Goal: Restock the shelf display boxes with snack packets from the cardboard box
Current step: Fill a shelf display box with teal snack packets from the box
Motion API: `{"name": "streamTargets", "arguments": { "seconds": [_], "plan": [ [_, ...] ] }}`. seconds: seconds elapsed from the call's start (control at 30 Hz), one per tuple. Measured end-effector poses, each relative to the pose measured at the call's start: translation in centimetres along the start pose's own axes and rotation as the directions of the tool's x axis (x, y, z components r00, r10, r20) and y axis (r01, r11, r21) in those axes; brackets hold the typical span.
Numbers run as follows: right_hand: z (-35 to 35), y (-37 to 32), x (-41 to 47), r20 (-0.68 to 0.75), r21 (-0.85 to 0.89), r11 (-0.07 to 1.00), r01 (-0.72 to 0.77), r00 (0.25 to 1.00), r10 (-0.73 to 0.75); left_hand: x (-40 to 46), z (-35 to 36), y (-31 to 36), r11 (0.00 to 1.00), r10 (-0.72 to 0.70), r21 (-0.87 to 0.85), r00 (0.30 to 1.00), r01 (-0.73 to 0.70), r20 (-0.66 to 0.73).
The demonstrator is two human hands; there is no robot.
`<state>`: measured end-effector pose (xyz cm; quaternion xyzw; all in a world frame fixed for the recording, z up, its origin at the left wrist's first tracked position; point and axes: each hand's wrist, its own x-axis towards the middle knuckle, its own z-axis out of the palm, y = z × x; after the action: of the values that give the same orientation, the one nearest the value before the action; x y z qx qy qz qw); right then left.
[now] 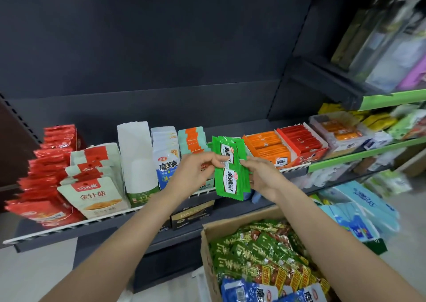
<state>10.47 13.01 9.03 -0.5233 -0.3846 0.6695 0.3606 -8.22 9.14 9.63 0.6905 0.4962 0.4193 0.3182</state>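
Note:
A small stack of green snack packets (231,175) stands upright in front of the shelf, held between both hands. My left hand (196,169) pinches its left edge near the middle, and my right hand (262,175) grips its right edge. Just behind the packets on the shelf (115,218) sit an orange display box (267,147) and a red display box (302,138), both full of flat packets. The cardboard box (208,255) is at the lower right, filled with green, red and blue snack packets.
The shelf's left half carries red packs (46,175), white pouches (92,186), a tall white bag (136,154) and blue-white pouches (166,159). A side shelf unit (368,149) with green edges stands to the right, with blue packs (359,214) below it.

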Motion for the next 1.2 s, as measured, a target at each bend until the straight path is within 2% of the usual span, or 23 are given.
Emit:
{"name": "streamTargets", "arguments": {
  "seconds": [0.17,0.3,0.43,0.53,0.6,0.67,0.7,0.77,0.8,0.87,0.93,0.97,1.03,1.1,1.2],
  "plan": [
    [-0.6,0.0,0.1,0.030,0.052,0.998,0.028,0.999,-0.029,0.8,0.6,-0.1,0.996,0.019,0.083,1.000,-0.020,0.019],
    [-1.3,0.3,0.6,0.014,0.077,0.996,0.041,0.999,-0.042,1.5,1.3,-0.3,0.958,0.133,0.266,0.988,-0.107,-0.084],
    [-1.8,0.6,0.9,-0.083,0.124,0.988,0.089,0.993,-0.079,2.7,2.6,0.4,0.802,0.305,0.587,0.920,-0.108,-0.247],
    [-1.9,0.8,1.0,-0.091,0.104,0.987,0.121,0.990,-0.112,4.5,4.2,1.0,0.710,0.277,0.703,0.908,0.028,-0.316],
    [-1.9,0.7,1.1,-0.048,0.166,0.977,0.136,0.990,-0.130,5.4,5.6,1.2,0.618,0.244,0.784,0.932,0.063,-0.267],
    [-1.9,0.3,1.0,0.028,0.313,0.944,0.108,0.992,-0.122,5.4,7.4,1.1,0.528,0.292,0.848,0.948,-0.051,-0.125],
    [-2.0,0.0,0.9,0.048,0.375,0.924,0.078,0.994,-0.103,5.3,8.2,0.8,0.522,0.325,0.842,0.944,-0.133,-0.052],
    [-2.7,0.0,1.4,0.009,0.375,0.925,0.063,0.997,-0.072,5.0,9.1,0.2,0.596,0.349,0.759,0.936,-0.262,0.048],
    [-3.2,0.3,1.7,-0.048,0.329,0.940,0.089,0.996,-0.078,5.0,9.2,-0.1,0.666,0.312,0.688,0.945,-0.289,0.095],
    [-4.3,0.8,2.4,-0.133,0.263,0.955,0.133,0.986,-0.101,5.1,8.9,-0.5,0.826,0.127,0.531,0.980,-0.191,0.155],
    [-5.4,1.3,3.1,-0.108,0.269,0.953,0.141,0.987,-0.116,5.7,8.5,-0.9,0.905,-0.044,0.426,0.994,-0.002,0.098],
    [-5.7,1.1,3.3,-0.077,0.306,0.942,0.136,0.990,-0.118,6.2,8.2,-0.9,0.920,-0.139,0.381,0.985,0.090,0.101],
    [-6.2,0.9,4.0,-0.014,0.352,0.928,0.123,0.992,-0.126,7.5,8.1,-0.8,0.929,-0.276,0.306,0.942,0.210,0.192],
    [-6.4,0.6,5.0,0.005,0.313,0.941,0.130,0.990,-0.138,8.7,7.8,-0.9,0.926,-0.304,0.292,0.931,0.239,0.203],
    [-7.3,-0.3,6.6,-0.102,0.117,0.968,0.221,0.972,-0.209,10.2,7.1,-1.0,0.858,-0.310,0.457,0.946,0.235,0.095]
  ]
}}
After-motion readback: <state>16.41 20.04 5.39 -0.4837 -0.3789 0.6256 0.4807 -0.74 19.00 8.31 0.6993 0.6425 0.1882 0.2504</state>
